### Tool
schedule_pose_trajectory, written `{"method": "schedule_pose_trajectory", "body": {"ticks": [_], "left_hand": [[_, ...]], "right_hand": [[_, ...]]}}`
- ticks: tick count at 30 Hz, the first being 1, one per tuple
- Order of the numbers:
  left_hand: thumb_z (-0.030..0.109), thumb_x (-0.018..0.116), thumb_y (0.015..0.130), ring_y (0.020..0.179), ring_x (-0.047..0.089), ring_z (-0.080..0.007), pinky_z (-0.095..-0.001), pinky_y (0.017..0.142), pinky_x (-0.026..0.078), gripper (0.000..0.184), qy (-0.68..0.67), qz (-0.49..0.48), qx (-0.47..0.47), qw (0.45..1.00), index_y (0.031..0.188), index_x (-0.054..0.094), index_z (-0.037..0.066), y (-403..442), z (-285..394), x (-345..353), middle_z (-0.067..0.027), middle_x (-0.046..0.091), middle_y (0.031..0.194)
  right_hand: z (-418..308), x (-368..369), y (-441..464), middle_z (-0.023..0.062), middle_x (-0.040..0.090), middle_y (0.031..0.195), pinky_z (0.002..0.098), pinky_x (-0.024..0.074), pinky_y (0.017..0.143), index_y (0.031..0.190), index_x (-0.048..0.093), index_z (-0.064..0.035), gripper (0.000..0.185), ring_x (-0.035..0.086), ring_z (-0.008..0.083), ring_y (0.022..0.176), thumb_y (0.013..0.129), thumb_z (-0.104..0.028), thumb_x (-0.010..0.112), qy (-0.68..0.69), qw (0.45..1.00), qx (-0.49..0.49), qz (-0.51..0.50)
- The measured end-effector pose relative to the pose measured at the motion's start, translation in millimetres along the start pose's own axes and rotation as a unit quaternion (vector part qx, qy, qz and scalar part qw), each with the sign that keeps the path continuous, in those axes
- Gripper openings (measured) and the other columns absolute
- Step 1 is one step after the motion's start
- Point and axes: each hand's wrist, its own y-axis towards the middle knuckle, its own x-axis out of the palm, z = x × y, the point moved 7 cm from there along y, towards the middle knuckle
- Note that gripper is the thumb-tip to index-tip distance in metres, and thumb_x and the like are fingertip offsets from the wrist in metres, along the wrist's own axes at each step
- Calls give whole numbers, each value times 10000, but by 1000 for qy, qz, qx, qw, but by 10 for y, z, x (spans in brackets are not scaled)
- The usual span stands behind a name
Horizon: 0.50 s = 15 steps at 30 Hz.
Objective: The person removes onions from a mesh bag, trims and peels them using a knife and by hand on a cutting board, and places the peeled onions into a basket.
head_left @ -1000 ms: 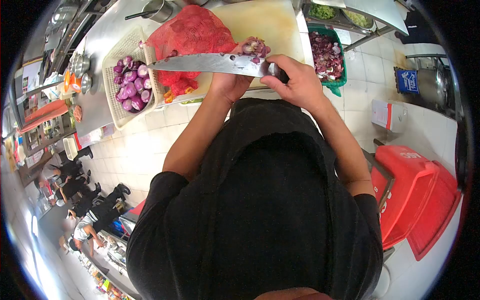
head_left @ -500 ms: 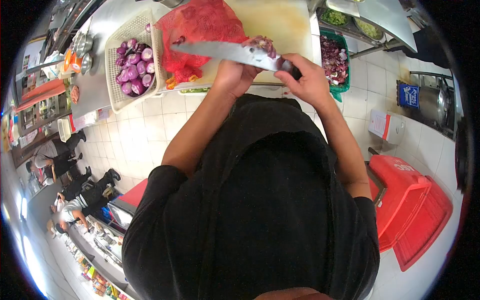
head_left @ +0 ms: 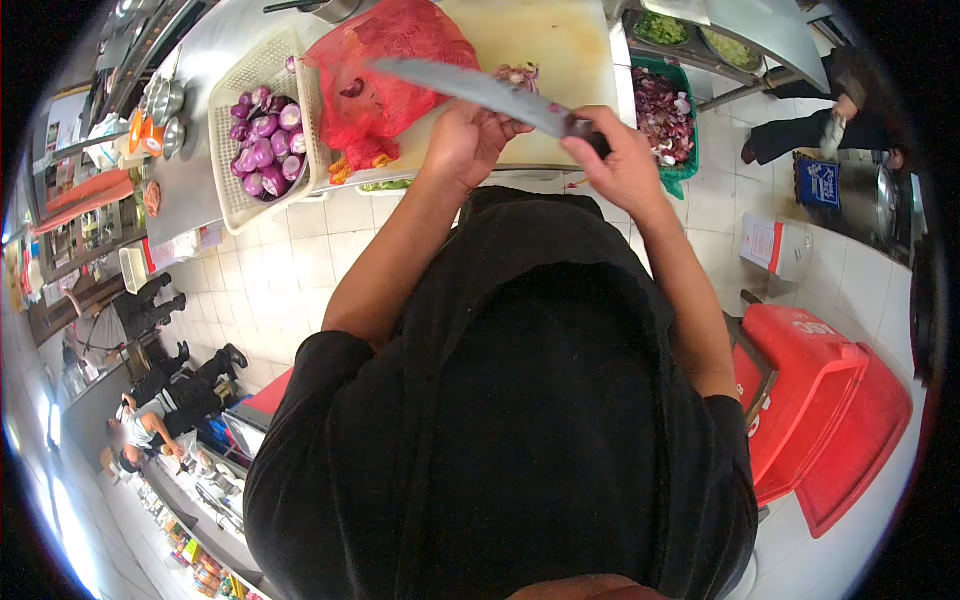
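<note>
My right hand (head_left: 618, 160) grips the dark handle of a large kitchen knife (head_left: 470, 85). Its broad blade points left, over the front of a red mesh bag (head_left: 400, 60). Just below the blade, my left hand (head_left: 468, 148) has its fingers curled together; what they hold is hidden by the fingers and the knife. Onion skins (head_left: 520, 77) lie beyond the blade on the pale cutting board (head_left: 565, 50). To the left, a cream plastic basket (head_left: 232, 185) holds several peeled red onions (head_left: 263, 152).
A green crate (head_left: 688, 105) with onion peelings stands right of the board. Containers of chopped greens (head_left: 662, 28) sit beyond it. A person's arm (head_left: 848, 105) is by a pot at the far right. A red bin (head_left: 800, 380) stands behind on the right; other people work at far left.
The knife blade has risen and tilted, its tip now farther up over the mesh bag. My left hand has shifted slightly. A person has come into view at right.
</note>
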Motion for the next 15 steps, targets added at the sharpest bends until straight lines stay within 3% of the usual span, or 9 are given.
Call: {"method": "schedule_pose_trajectory", "body": {"ticks": [4,10,13,15], "left_hand": [[263,462,1042,1036,641,-222,-391,897,534,423,25,1,18,1000,1381,464,9,19,-35,75,-99,630,1215],[232,472,1041,1005,652,-187,-344,837,563,404,30,52,56,997,1389,472,25,-81,42,22,-97,627,1207],[189,446,1038,1010,651,-209,-356,843,563,397,-25,52,41,997,1403,459,33,-62,47,-79,-102,624,1207],[156,413,1033,1009,650,-229,-370,838,566,388,-29,58,49,997,1396,456,25,-90,59,-76,-111,622,1201]], "right_hand": [[-303,118,85,161,701,909,412,546,691,1116,637,-127,424,682,359,800,857,-451,727,-51,997,-66,-1],[-274,177,123,156,697,881,418,543,677,1115,642,-149,437,679,356,781,850,-489,718,-49,996,-69,-20],[-220,189,120,108,661,749,332,506,592,1113,621,-86,389,671,218,645,855,-339,764,-29,998,-57,-30],[-145,220,114,86,647,712,309,490,570,1103,624,-77,361,639,171,601,865,-310,761,0,999,-41,-33]]}}
